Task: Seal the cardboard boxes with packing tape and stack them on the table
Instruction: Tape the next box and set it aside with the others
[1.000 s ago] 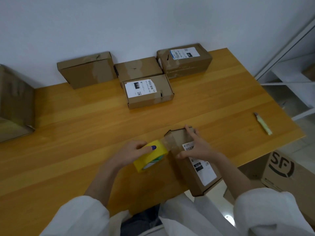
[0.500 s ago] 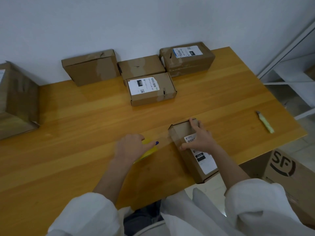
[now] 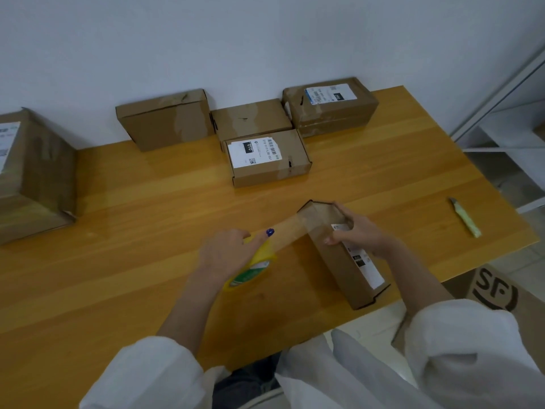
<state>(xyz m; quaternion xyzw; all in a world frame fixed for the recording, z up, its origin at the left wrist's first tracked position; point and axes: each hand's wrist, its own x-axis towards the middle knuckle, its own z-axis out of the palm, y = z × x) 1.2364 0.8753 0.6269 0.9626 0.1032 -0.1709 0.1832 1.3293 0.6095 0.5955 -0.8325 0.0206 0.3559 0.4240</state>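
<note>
A long narrow cardboard box (image 3: 348, 270) with a white label lies near the table's front edge, its near end over the edge. My right hand (image 3: 358, 231) holds its far end, thumb on the side and fingers over the top. My left hand (image 3: 228, 252) grips a yellow roll of packing tape (image 3: 253, 268) to the box's left. A strip of clear tape (image 3: 287, 233) stretches from the roll to the far end of the box, where it is stuck across the top.
Several cardboard boxes stand along the wall: one at back left (image 3: 165, 119), two in the middle (image 3: 267, 156), one at back right (image 3: 330, 106). A large box (image 3: 32, 175) sits at the far left. A small cutter (image 3: 465, 217) lies at right. An SF box (image 3: 498, 293) stands on the floor.
My left hand has pulled the roll away to the left and lifted it, so a length of tape now spans from roll to box. The right hand stays on the box's far end.
</note>
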